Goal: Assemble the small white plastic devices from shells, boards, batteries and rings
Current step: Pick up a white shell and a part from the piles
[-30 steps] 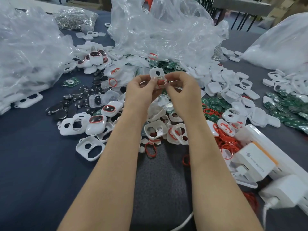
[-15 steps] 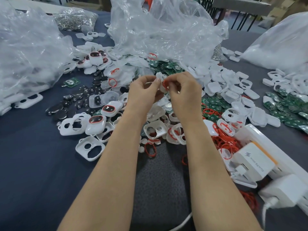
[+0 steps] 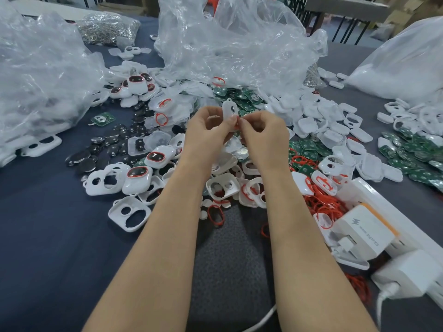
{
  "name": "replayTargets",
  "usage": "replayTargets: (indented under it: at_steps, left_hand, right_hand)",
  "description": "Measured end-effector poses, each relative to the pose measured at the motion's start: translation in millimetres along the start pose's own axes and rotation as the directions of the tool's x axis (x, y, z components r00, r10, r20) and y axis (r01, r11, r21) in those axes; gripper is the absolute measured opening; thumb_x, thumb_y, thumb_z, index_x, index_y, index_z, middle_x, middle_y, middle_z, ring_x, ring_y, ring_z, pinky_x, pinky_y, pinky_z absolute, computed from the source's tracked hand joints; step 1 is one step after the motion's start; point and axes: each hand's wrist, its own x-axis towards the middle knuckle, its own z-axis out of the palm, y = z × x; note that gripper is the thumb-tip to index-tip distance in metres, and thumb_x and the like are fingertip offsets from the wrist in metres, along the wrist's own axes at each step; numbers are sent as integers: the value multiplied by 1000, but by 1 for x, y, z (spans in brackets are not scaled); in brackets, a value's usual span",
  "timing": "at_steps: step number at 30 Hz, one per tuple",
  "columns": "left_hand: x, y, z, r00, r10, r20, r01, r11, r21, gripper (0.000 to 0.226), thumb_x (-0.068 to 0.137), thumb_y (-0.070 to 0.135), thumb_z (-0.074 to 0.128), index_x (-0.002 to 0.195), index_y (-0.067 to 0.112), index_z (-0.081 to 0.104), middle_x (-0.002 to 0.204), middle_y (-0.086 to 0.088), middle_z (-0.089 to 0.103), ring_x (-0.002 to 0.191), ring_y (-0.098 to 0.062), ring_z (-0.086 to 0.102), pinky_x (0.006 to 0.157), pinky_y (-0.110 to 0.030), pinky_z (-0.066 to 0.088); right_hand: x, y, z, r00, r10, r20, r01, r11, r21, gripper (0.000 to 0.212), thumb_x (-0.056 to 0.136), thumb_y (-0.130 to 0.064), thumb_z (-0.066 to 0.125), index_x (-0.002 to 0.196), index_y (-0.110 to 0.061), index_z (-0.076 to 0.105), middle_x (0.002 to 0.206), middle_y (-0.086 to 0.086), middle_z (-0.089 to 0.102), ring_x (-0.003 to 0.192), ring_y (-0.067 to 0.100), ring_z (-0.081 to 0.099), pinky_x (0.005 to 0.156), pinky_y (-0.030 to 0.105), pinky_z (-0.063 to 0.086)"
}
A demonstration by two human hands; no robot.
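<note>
One white shell (image 3: 229,111), judged light, stiff and slippery, is pinched at its lower edge, with a soft red ring (image 3: 237,121), by the fingers of left hand (image 3: 206,134) and right hand (image 3: 263,137) above the tabletop (image 3: 48,236) heap

Glossy white plastic shell (image 3: 229,110), crinkled clear plastic bag (image 3: 230,41), matt dark cloth (image 3: 43,236)

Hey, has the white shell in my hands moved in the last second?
No: the white shell stays in line with the green boards behind it.
</note>
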Motion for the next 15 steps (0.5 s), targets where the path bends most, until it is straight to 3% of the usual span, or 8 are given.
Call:
replayTargets:
  at_steps: [3,6,10,15]
  left_hand:
    - [0,0,1,1000,8,-10,-8,1000,11,10,96,13,58,87,17,57,79,0,67,74,-10,65,73,-20,54]
    - [1,-1,3,997,72,-24,-68,987,145,12,97,13,57,87,19,55,85,-4,67,78,-14,65,76,-24,55]
    - [1,-1,4,995,96,-37,-86,971,221,4,97,14,56,93,14,55,98,-12,68,97,-26,67,85,-32,56]
    - [-4,1,8,989,137,54,-147,946,290,7,94,15,61,90,17,56,96,-13,67,92,-26,66,87,-36,55]
  right_hand:
    - [0,0,1,999,38,-5,-38,999,-6,3,88,-17,66,86,-15,64,74,-1,65,69,11,61,64,14,46]
    - [0,0,1,997,83,3,-83,996,10,1,87,-14,65,87,-14,64,78,3,66,72,14,62,65,15,47]
    - [0,-1,0,995,81,-55,-81,997,7,6,87,-11,61,89,-12,67,71,-6,61,65,1,55,57,3,40]
    - [0,-2,-1,995,54,-86,-59,997,-49,4,87,-13,62,84,-13,65,67,-10,56,65,4,54,59,7,40]
